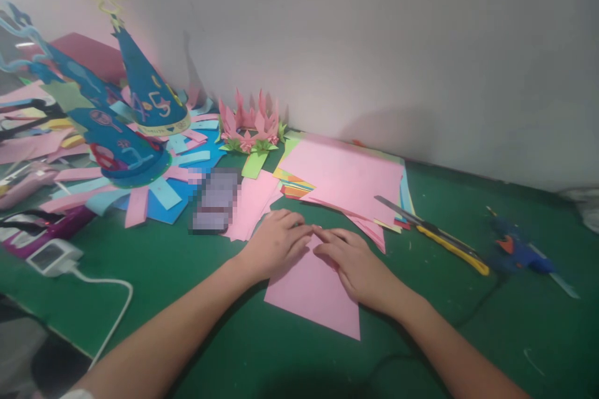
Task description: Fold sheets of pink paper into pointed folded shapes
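Observation:
A pink sheet of paper lies at a slant on the green table before me. Both hands meet at its far edge. My left hand comes in from the left, its fingers closed together on that edge. From the right, my right hand bends its fingers down onto the same edge, thumb and fingertips pressed together on the paper. The fingertips of the two hands almost touch and cover the paper's far edge. Just beyond them are smaller pink paper pieces and a stack of coloured sheets with pink on top.
A yellow utility knife and a blue glue gun lie to the right. At the left stand blue paper cone hats, a pink paper crown, a blurred-out phone and a white device with a cable. A wall borders the back.

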Demonstrator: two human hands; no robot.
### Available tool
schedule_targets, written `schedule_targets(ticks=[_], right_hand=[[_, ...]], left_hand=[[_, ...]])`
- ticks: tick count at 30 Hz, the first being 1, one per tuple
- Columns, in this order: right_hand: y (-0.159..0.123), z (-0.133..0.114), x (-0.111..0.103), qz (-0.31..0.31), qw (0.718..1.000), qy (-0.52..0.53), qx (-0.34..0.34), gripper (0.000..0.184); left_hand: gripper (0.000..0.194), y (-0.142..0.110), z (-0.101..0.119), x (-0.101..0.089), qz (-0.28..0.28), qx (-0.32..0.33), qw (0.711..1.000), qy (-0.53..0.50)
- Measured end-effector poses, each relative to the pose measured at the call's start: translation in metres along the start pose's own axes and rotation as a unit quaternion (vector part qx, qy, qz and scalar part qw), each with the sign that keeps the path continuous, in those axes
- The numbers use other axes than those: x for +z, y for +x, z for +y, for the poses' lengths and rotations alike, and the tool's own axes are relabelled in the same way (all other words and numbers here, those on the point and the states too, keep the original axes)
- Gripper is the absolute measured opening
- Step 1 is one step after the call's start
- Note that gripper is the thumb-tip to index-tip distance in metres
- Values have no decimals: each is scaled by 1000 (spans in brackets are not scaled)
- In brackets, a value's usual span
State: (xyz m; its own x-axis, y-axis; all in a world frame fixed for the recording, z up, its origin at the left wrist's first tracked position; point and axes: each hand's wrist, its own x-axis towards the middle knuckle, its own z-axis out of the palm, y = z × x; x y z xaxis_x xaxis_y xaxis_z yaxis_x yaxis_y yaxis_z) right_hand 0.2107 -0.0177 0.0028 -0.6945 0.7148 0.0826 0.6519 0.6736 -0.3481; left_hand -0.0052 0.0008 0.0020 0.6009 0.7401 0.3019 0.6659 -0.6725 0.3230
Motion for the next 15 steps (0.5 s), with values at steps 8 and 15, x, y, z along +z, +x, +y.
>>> schedule_targets(ticks=[8, 15], right_hand=[[-1, 0, 1, -5, 1000, -3, 7, 37], [-2, 1, 2, -3, 1000, -11, 6, 37]], left_hand=[[30, 3, -5, -4, -33, 10, 999, 41], [35, 0, -15, -13, 4, 12, 999, 48]])
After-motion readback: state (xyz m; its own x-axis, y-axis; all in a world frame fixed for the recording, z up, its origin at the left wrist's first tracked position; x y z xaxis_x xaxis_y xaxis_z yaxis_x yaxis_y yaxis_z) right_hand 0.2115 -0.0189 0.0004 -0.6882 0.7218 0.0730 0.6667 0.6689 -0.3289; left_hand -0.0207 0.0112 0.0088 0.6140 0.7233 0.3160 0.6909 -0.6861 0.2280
